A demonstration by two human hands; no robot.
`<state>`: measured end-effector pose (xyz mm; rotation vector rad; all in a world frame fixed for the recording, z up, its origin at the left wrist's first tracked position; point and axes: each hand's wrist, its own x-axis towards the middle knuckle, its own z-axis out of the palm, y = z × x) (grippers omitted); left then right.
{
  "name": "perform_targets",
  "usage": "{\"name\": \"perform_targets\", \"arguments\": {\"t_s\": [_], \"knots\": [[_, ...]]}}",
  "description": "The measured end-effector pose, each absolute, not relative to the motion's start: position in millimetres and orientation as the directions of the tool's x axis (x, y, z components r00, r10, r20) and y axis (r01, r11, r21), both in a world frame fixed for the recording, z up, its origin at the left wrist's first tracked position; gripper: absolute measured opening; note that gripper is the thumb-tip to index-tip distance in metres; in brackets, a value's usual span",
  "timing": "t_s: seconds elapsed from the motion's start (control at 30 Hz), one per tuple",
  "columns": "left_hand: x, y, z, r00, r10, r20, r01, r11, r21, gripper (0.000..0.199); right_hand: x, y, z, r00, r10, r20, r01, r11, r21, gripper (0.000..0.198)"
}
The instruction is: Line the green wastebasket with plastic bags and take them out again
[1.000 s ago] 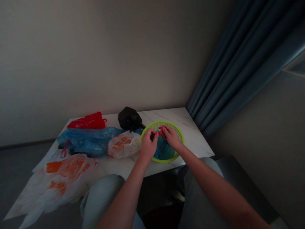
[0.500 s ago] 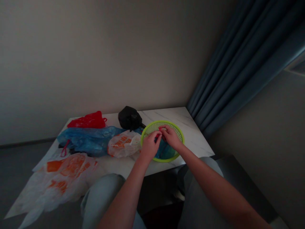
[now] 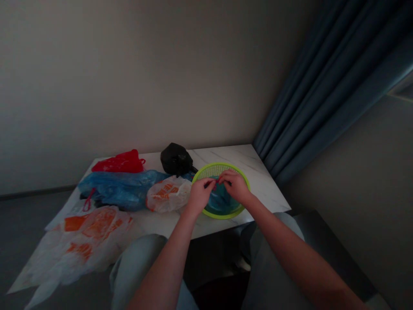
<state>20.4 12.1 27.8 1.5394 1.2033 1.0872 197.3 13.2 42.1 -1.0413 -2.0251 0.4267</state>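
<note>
Over a yellow-green plastic basket, my left hand and my right hand are close together, fingertips pinched. Between them shows a small red strip, which looks like a drawstring; its ends are hidden by my fingers. Inside the basket, below my hands, lies a blue translucent plastic bag. Whether the strip is joined to this bag I cannot tell.
Left of the basket lie a white bag with orange print, a long blue bag, a red bag and a knotted black bag. Another white-orange bag hangs over the front edge of the marble-patterned table. A blue curtain hangs at right.
My hands have moved slightly apart, the right one shifting right. More of the blue bag in the basket now shows between them, and the red strip stretches from hand to hand.
</note>
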Motion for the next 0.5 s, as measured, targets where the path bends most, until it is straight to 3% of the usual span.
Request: {"name": "perform_targets", "arguments": {"t_s": [0.17,0.33,0.5], "knots": [[18.6,14.0,28.6,0.184,0.982,-0.046,-0.077,0.061,0.995,0.017,197.5,11.0,44.5,-0.276,0.789,0.549,0.559,0.596,-0.576,0.023],[17.4,11.4,35.9,0.194,0.968,-0.157,-0.403,0.225,0.887,0.017,195.3,6.1,48.4,-0.366,0.795,0.484,0.506,0.606,-0.613,0.015],[18.4,13.1,37.9,0.186,0.964,-0.188,-0.477,0.256,0.841,0.018,194.1,5.9,49.5,-0.292,0.83,0.476,0.435,0.558,-0.706,0.02]]}}
